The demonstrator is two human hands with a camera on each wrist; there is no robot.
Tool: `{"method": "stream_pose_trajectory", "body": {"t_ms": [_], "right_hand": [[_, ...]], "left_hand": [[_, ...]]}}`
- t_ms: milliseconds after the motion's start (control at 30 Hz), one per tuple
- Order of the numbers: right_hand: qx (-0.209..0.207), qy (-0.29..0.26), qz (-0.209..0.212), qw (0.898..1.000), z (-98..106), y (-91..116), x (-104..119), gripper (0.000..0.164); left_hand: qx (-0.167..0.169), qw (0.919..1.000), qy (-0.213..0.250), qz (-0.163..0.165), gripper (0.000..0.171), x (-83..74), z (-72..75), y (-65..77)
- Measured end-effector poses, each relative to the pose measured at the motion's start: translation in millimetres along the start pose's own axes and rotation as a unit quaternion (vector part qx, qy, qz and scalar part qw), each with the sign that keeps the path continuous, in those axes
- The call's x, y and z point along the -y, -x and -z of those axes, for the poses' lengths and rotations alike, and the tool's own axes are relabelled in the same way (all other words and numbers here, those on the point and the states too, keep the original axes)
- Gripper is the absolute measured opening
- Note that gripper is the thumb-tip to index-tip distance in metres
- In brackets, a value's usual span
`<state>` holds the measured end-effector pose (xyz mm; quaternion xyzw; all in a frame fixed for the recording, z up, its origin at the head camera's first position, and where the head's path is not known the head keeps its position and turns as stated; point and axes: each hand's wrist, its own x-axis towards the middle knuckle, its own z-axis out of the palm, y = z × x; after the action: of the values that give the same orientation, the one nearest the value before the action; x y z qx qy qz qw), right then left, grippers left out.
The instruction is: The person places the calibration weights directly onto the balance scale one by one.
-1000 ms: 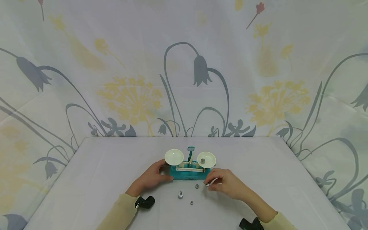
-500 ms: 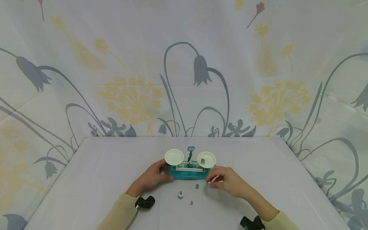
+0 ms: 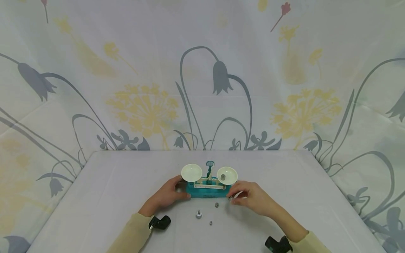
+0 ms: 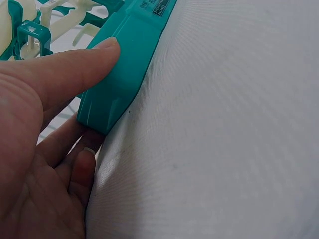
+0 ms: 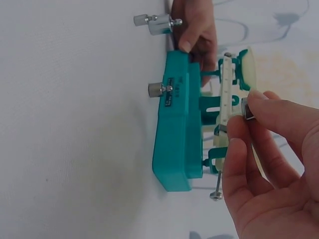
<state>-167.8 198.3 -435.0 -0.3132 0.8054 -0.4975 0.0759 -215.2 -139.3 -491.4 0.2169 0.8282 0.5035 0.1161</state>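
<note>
A small teal balance scale [image 3: 207,193] with two cream pans stands on the white table. My left hand [image 3: 167,195] grips the left end of its base; in the left wrist view the thumb [image 4: 94,62] lies on the teal plastic and the fingers go behind it. Between right thumb and fingertips I pinch a small metal weight [image 5: 245,108], partly covered by them. That right hand [image 3: 253,198] is at the scale's front right corner, just below the right pan [image 3: 232,178]. One metal weight [image 3: 223,177] sits in this pan. The left pan [image 3: 191,173] holds nothing.
In front of the scale stand a larger metal weight [image 3: 198,214], a tiny weight [image 3: 211,223] and a mid-sized weight [image 3: 216,205]. Behind the table hangs a flower-printed cloth [image 3: 202,105]. A dark wrist camera [image 3: 160,222] sits on the left forearm.
My right hand has risen slightly, away from me and a little to the right, carrying the pinched weight. The left hand, the scale and the weights on the table stay where they were.
</note>
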Motion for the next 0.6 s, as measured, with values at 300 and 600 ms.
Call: {"method": "stream_pose_trajectory", "body": {"t_ms": [300, 600], "right_hand": [[-0.017, 0.010, 0.009, 1.000, 4.4, 0.7, -1.0, 0.017], [-0.022, 0.002, 0.004, 1.000, 8.1, 1.0, 0.7, 0.018]], "left_hand": [[0.002, 1.0000, -0.003, -0.003, 0.068, 0.4, -0.2, -0.6], [0.001, 1.0000, -0.006, -0.001, 0.068, -0.8, 0.6, 0.1]]}}
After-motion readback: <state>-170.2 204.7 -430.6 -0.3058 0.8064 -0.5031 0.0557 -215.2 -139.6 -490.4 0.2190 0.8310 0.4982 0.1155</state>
